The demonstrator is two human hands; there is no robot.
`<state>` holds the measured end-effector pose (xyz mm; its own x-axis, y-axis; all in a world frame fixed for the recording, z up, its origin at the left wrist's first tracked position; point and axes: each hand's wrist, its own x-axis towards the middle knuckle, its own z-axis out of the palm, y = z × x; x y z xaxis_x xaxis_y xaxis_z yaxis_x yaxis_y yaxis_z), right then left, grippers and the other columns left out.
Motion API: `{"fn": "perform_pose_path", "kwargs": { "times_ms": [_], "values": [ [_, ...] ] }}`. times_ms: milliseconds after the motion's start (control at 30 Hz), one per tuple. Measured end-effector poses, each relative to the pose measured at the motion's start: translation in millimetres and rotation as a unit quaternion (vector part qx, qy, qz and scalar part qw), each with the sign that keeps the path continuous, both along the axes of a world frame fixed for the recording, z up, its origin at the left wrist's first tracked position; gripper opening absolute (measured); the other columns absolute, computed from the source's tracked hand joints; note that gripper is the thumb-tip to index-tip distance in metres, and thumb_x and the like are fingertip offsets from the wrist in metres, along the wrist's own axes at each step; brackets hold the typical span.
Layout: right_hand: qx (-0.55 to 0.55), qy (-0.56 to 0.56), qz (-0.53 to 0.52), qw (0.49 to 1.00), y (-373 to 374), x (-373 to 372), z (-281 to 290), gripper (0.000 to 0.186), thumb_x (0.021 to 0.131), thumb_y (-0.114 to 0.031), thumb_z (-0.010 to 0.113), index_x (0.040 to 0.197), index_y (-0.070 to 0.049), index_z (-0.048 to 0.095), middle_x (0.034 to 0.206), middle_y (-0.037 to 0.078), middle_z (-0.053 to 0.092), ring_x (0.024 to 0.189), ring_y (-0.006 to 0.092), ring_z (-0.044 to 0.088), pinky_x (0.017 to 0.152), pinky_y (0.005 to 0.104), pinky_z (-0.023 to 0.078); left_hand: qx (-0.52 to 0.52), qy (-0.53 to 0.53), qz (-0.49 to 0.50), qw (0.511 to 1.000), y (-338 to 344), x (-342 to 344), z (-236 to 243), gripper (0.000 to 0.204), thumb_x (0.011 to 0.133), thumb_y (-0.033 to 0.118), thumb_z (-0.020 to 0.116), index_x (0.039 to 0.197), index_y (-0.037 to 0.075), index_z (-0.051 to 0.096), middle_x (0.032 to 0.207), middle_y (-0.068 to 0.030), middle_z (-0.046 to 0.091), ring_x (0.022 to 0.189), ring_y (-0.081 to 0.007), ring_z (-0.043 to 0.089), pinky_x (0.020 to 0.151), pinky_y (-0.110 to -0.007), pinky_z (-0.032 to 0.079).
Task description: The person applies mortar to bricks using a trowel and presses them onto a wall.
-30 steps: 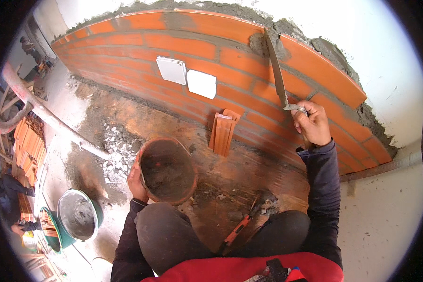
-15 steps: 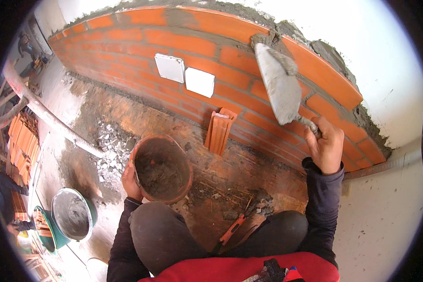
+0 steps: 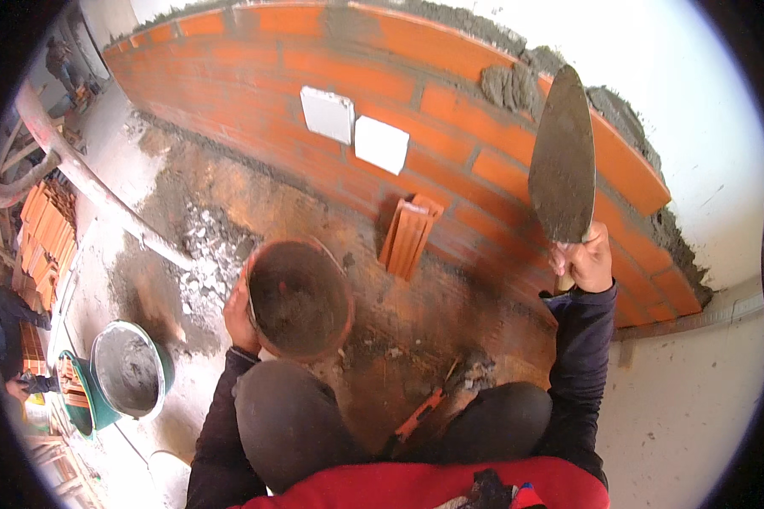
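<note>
We see bricks [image 3: 348, 76] laid, 1 mortar lump [image 3: 508, 88] unsmoothed; our right hand [image 3: 584, 259] grips a trowel [image 3: 563, 157], our left hand [image 3: 241, 316] clasps a bucket [image 3: 348, 316]

Glare bleaches the upper-right white wall [image 3: 696, 127], and fisheye distortion bends the brickwork [image 3: 356, 72].

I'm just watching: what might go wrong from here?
The bowl, held at one side by the left fingers, might tip and spill its mortar. The lump of mortar high on the wall might sag or drop off. The upright brick nearby might topple if knocked.
</note>
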<state>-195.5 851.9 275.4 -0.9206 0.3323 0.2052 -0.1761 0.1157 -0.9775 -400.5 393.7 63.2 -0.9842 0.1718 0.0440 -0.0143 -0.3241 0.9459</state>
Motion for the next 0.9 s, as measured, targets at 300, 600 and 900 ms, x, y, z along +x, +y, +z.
{"fn": "perform_pose_path", "kwargs": {
  "times_ms": [300, 600, 900],
  "values": [
    [0.382, -0.057, -0.11, 0.916, -7, -29, -3, 0.013, 0.086, -0.012, 0.066, 0.08, -0.001, 0.062, 0.061, 0.003, 0.048, 0.056, 0.0111, 0.043, 0.053, 0.0301, 0.038, -0.036, 0.033, -0.001, 0.999, 2, 6, 6, 0.044, 0.105, 0.026, 0.044, 0.133, -0.006, 0.053, 0.127, -0.0091, 0.06, 0.113, -0.0161, 0.056, 0.099, -0.03, 0.041],
    [0.223, -0.057, -0.153, 0.961, 6, -35, -3, 0.014, 0.091, -0.009, 0.063, 0.079, -0.001, 0.062, 0.058, -0.004, 0.05, 0.048, 0.0035, 0.045, 0.044, 0.0223, 0.035, -0.015, 0.023, -0.004, 1.0, -2, 2, 2, 0.044, 0.104, 0.026, 0.044, 0.134, -0.006, 0.052, 0.128, -0.0092, 0.059, 0.114, -0.0169, 0.055, 0.1, -0.03, 0.041],
    [0.248, -0.075, -0.176, 0.95, 18, 5, 10, 0.011, 0.089, -0.008, 0.063, 0.08, -0.001, 0.061, 0.06, -0.002, 0.052, 0.049, 0.0061, 0.046, 0.045, 0.0253, 0.035, -0.04, 0.013, -0.023, 0.999, -9, 2, -4, 0.048, 0.105, 0.027, 0.04, 0.139, -0.007, 0.047, 0.141, -0.0116, 0.051, 0.129, -0.0198, 0.047, 0.11, -0.032, 0.031]
  ]
}}
